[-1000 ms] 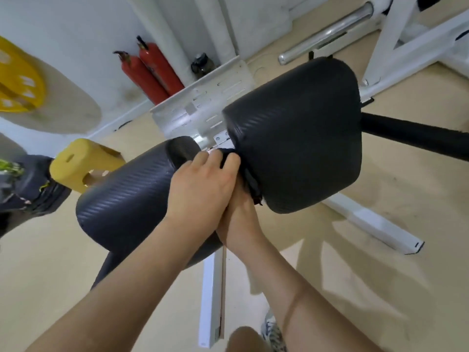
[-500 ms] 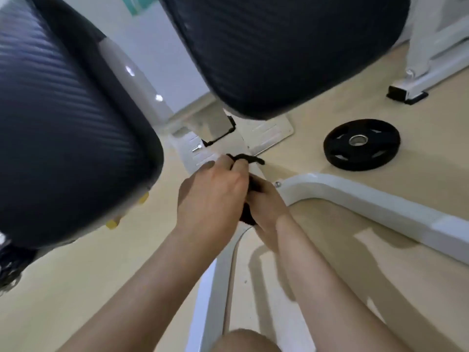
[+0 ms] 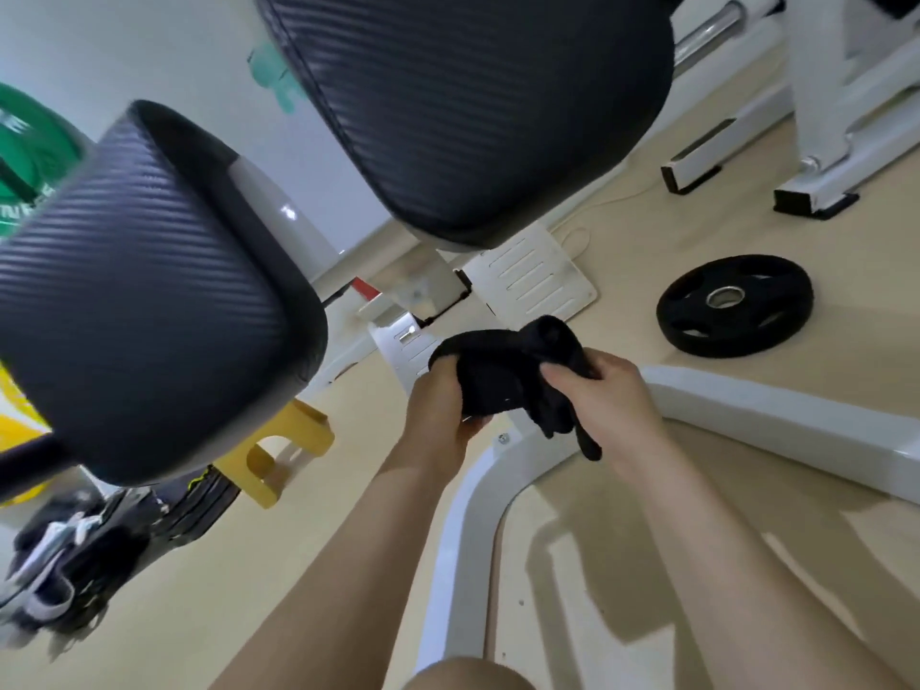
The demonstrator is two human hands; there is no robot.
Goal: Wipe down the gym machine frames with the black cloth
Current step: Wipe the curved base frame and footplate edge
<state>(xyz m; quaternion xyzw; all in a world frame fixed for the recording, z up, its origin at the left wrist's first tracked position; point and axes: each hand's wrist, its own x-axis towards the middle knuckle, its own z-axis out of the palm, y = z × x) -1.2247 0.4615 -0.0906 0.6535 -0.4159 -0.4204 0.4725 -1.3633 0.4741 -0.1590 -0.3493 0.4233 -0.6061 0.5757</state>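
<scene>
The black cloth [image 3: 503,376] is bunched up between both hands in the middle of the view. My left hand [image 3: 438,415] grips its left side and my right hand [image 3: 607,405] grips its right side, with a loose end hanging below. Just under the hands the white curved machine frame [image 3: 747,410] runs along the floor, bending toward me [image 3: 458,540]. A white slotted foot plate [image 3: 537,281] of the same machine lies behind the cloth. Two black ribbed pads, one at left [image 3: 149,291] and one at top [image 3: 473,107], hang over the scene.
A black weight plate [image 3: 734,303] lies on the beige floor at right. White frame feet [image 3: 816,196] of another machine stand at the upper right. A yellow stool [image 3: 284,450] and dark shoes and bags [image 3: 74,555] sit at the lower left. A green plate [image 3: 25,156] is at far left.
The view has dropped from above the pads to under them. My hands have come apart a little and the cloth now shows spread between them, above the floor frame.
</scene>
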